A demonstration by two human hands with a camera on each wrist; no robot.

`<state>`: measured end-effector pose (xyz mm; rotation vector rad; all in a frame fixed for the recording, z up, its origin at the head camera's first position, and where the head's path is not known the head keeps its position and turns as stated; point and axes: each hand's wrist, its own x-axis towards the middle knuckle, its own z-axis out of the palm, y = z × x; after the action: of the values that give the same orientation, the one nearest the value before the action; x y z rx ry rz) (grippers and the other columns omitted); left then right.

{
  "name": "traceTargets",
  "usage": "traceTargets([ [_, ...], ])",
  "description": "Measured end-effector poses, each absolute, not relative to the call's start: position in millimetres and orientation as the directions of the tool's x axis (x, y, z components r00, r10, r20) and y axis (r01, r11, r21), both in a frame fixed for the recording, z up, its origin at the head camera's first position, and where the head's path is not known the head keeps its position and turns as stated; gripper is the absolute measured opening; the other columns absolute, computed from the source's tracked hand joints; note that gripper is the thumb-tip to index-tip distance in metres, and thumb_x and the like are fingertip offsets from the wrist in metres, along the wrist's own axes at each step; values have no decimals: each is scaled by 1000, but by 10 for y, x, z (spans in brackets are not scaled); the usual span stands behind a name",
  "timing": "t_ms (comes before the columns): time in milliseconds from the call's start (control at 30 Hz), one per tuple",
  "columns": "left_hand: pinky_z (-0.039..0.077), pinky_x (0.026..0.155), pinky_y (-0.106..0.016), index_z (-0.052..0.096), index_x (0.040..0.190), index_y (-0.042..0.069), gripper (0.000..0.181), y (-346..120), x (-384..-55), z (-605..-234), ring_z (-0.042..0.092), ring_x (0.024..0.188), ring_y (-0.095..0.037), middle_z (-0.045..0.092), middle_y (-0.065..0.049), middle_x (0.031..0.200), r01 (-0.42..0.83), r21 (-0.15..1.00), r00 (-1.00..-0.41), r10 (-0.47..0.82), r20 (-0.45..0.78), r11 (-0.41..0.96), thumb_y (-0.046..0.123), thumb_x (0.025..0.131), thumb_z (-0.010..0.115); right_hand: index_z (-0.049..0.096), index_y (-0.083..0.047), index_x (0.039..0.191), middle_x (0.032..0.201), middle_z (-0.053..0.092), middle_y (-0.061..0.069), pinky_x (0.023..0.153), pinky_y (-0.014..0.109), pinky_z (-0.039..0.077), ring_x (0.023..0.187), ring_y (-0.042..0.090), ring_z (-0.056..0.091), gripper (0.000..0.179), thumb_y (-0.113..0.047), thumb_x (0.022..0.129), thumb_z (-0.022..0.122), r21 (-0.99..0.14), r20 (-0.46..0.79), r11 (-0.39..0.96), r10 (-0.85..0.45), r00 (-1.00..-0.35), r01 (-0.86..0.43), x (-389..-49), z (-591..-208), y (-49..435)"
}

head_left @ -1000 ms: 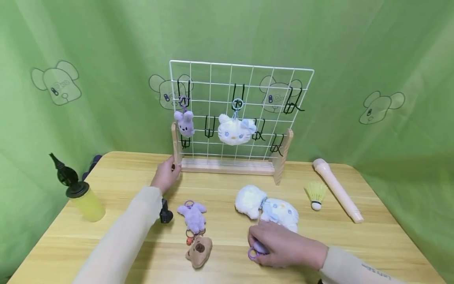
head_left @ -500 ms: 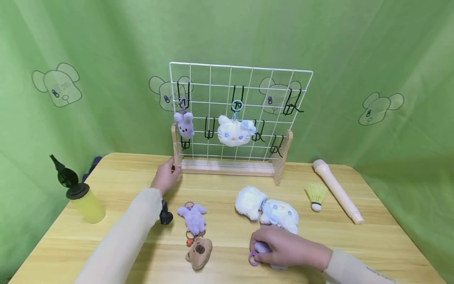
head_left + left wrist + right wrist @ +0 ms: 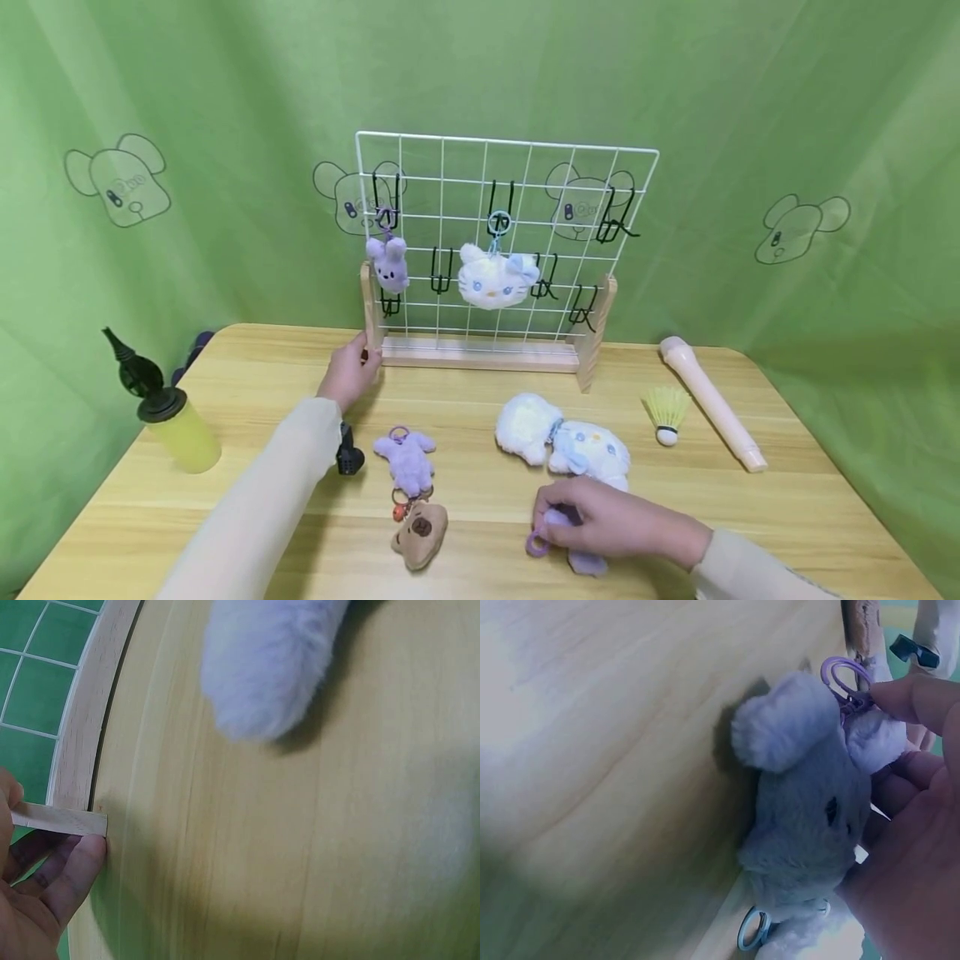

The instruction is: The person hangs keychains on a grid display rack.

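My left hand (image 3: 348, 372) grips the left wooden foot of a display rack (image 3: 480, 357) with a white wire grid; in the left wrist view its thumb and fingers (image 3: 79, 874) close around the wooden end. On the rack's black hooks hang a purple bunny keychain (image 3: 387, 265) and a white cat-head plush keychain (image 3: 491, 279). Low at the front right, my right hand (image 3: 600, 518) pinches another purple bunny plush keychain (image 3: 802, 802) by the clasp beneath its purple ring (image 3: 537, 544). Much of that bunny is hidden behind the hand in the head view.
White plush keychains (image 3: 527, 427) lie just beyond my right hand. A purple plush keychain (image 3: 407, 463) and a brown animal-head keychain (image 3: 422, 533) lie centre-left. A yellow pump bottle (image 3: 183, 433) stands left; a shuttlecock (image 3: 667, 413) and a pale pink microphone-shaped stick (image 3: 712, 404) lie right.
My right hand has shifted slightly right and toward the front edge, its grip moving to the ring end, and more of the purple bunny shows below it. My left hand keeps its hold.
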<state>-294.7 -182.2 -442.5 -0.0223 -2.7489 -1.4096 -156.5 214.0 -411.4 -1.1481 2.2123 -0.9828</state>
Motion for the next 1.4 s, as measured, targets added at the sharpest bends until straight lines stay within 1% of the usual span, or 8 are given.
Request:
traceTargets([
  [267,63,70,-30,39,158,1,54,-1828,-2938,-4435,72,91,-31,68,-31,124,23,813,-999,-18,41,581,17,108,49,66,-11,97,96,78,5,77,20,55,91,-2,65,5,-8,100,63,-810,-25,357,-813,-582,-465,-1587,-4095,2156],
  [433,65,73,-31,41,157,0,53,-1831,-2934,-4422,73,93,-32,68,-32,125,22,812,-999,-18,40,583,17,108,48,65,-5,98,98,78,11,84,23,59,96,7,73,6,-2,98,60,-871,-24,308,-804,-594,-381,-1592,-4076,2171],
  [733,65,75,-34,41,157,1,52,-1803,-2939,-4403,73,97,-35,68,-32,125,36,798,-998,-11,54,602,17,108,49,57,8,105,105,72,33,91,26,64,101,5,73,15,-5,108,51,-962,-5,158,-826,-563,-223,-1611,-4097,2209],
  [900,64,75,-35,42,156,1,52,-1797,-2929,-4398,72,96,-36,69,-31,122,46,793,-998,-14,68,607,17,108,49,50,11,106,105,68,36,93,29,63,102,8,73,15,-1,110,43,-975,55,75,-831,-554,-209,-1632,-4104,2228],
  [1033,65,78,-37,42,156,0,52,-1802,-2927,-4405,72,98,-36,68,-32,123,48,793,-998,-11,68,607,17,108,49,49,12,110,106,70,33,92,34,64,101,14,75,19,-3,111,38,-982,68,49,-812,-580,-183,-1650,-4057,2234],
  [1200,63,73,-33,41,157,0,52,-1798,-2933,-4400,72,94,-34,68,-31,123,34,799,-999,-11,51,600,16,108,49,47,14,115,106,76,9,89,34,65,97,14,76,23,-7,113,37,-990,60,38,-765,-641,-138,-1721,-3931,2239],
  [1267,63,70,-31,40,157,1,53,-1794,-2931,-4397,72,92,-32,68,-31,122,27,802,-999,-13,43,596,17,108,49,45,14,114,105,76,2,84,33,66,94,13,76,22,-7,113,37,-986,91,28,-738,-668,-165,-1766,-3871,2247],
  [1400,63,71,-31,40,158,1,54,-1801,-2936,-4411,72,93,-32,68,-31,122,28,804,-999,-12,44,594,17,107,49,49,6,114,106,78,-2,75,29,65,92,11,76,19,-9,113,37,-961,167,65,-636,-753,-267,-1863,-3701,2272],
])
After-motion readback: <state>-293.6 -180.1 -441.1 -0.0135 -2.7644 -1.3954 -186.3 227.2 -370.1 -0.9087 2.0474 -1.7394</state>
